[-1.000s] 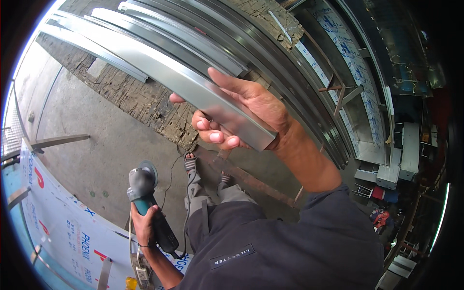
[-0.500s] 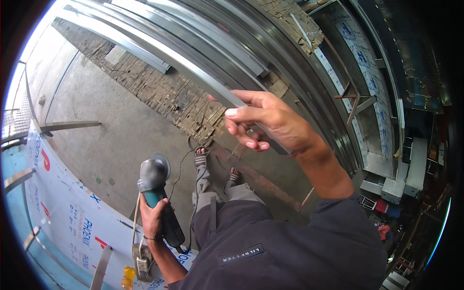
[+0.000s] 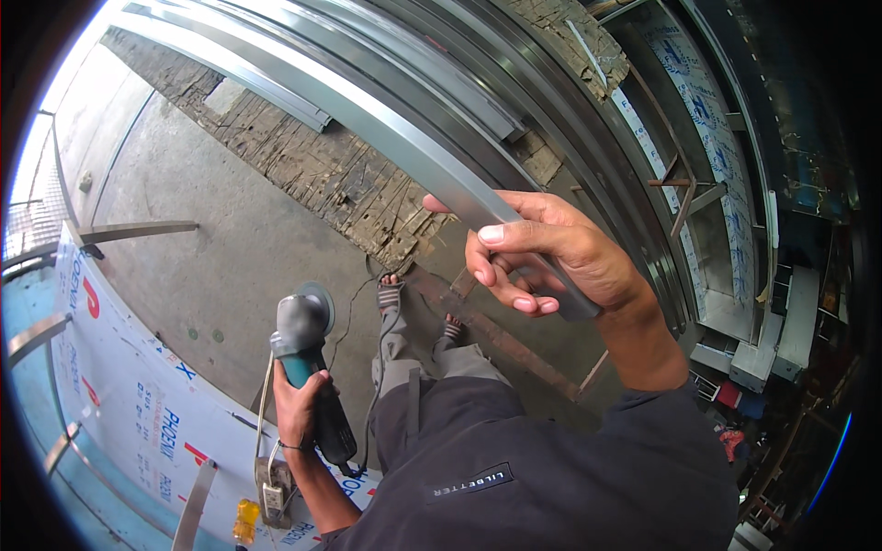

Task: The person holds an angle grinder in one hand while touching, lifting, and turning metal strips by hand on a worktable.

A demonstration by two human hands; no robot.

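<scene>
My left hand [image 3: 297,410] is wrapped round the body of a teal and black angle grinder [image 3: 333,435]. The grinder's metal head points away from me, and a round disc [image 3: 322,303] sits at its right side. Up at the right, my right hand [image 3: 574,243] grips the near end of a long, shiny metal bar [image 3: 427,170] between thumb and fingers. The lower fingers curl beneath it. From there the bar stretches to the upper left, above other metal lengths. The grinder's disc is apart from the bar.
Several long metal profiles [image 3: 551,138] lie across a worn wooden board [image 3: 303,179]. A film-covered sheet [image 3: 138,404] is at the left, with a power socket [image 3: 273,496] and a yellow bottle [image 3: 246,522] on it. A cord [image 3: 369,418] runs near my legs.
My right hand and the bar's near end have shifted right and slightly nearer in the picture. The grinder in my left hand sits slightly farther right.
</scene>
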